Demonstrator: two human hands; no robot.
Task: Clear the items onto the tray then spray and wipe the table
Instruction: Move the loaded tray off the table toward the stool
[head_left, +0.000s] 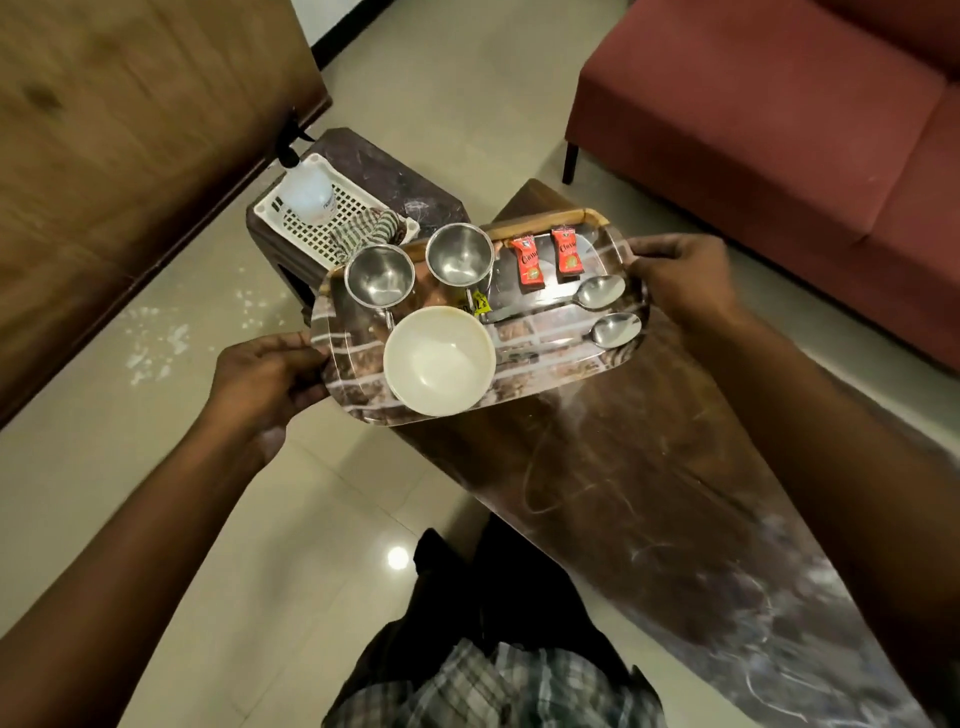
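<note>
Your left hand (265, 374) and right hand (685, 280) each wrap their fingers round an opposite end of the tray (550, 382), likely to balance the bowl (439, 361), 2 cups (380, 275) and 2 spoons (602, 291). The tray is over the desk's (623, 467) far end, near the spray bottle (306, 189) standing in the basket (322, 228).

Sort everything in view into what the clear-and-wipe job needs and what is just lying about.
Job: tray, gripped by left hand and right hand; on it two steel cups, white bowl, two spoons, two red sachets; spray bottle and striped cloth in the white basket; dark table.
Lying about: maroon sofa, side table under the basket, wooden panel.
</note>
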